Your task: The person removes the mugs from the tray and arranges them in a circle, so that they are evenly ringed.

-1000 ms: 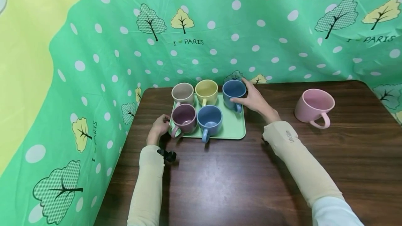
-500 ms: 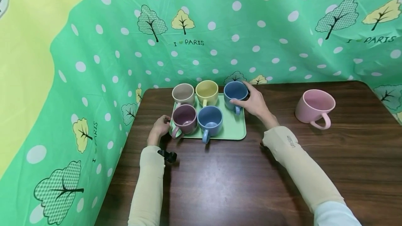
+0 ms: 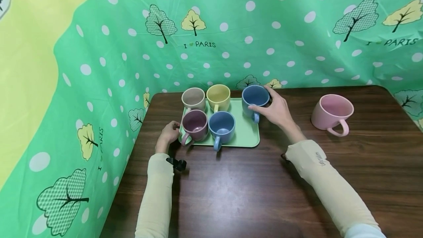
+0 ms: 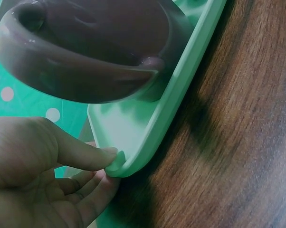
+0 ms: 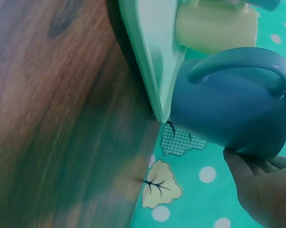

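My right hand [image 3: 277,109] grips the dark blue mug [image 3: 252,102] at the back right of the light green tray [image 3: 248,137]. In the right wrist view that blue mug [image 5: 228,104] overlaps the tray's edge, its handle toward the camera. With thumb and fingers my left hand [image 3: 170,132] pinches the tray's front left corner, plainly seen in the left wrist view [image 4: 126,159]. Beside that hand stands a purple mug [image 3: 195,124]. A lighter blue mug [image 3: 221,126], a yellow mug [image 3: 219,96] and a greyish beige mug [image 3: 193,98] share the tray.
A pink mug [image 3: 332,112] stands apart on the dark wooden table [image 3: 231,194], at the right. Green and yellow printed cloth [image 3: 257,50] hangs behind the table and along its left side.
My right hand and the dark blue mug have moved right, and the mug looks larger, as if raised. My left hand keeps its hold on the tray corner.
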A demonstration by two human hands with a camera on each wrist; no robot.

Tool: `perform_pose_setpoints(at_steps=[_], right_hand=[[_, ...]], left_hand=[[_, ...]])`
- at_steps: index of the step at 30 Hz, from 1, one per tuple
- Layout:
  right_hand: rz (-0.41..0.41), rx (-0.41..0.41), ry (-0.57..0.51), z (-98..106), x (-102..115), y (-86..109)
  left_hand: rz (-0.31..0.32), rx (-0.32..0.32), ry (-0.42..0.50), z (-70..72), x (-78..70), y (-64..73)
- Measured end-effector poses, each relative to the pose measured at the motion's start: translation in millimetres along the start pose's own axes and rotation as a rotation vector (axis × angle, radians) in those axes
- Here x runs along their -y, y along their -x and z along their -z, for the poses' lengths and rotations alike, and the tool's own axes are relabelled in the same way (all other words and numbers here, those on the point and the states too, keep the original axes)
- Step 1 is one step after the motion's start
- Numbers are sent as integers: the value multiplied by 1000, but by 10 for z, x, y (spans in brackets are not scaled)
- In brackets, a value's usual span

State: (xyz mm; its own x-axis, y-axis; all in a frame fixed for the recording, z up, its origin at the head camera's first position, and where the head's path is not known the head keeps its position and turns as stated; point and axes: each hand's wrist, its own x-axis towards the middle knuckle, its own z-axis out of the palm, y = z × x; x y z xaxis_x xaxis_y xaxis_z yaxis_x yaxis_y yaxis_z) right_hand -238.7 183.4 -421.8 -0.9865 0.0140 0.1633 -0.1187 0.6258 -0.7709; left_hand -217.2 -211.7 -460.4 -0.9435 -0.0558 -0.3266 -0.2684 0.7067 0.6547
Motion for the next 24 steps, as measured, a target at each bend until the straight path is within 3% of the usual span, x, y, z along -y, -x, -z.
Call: perform_pose_setpoints(at_steps=[24], right_hand=[[-59, -121, 68, 328, -121, 372]], left_hand=[[-1, 10, -11, 2, 11, -9]])
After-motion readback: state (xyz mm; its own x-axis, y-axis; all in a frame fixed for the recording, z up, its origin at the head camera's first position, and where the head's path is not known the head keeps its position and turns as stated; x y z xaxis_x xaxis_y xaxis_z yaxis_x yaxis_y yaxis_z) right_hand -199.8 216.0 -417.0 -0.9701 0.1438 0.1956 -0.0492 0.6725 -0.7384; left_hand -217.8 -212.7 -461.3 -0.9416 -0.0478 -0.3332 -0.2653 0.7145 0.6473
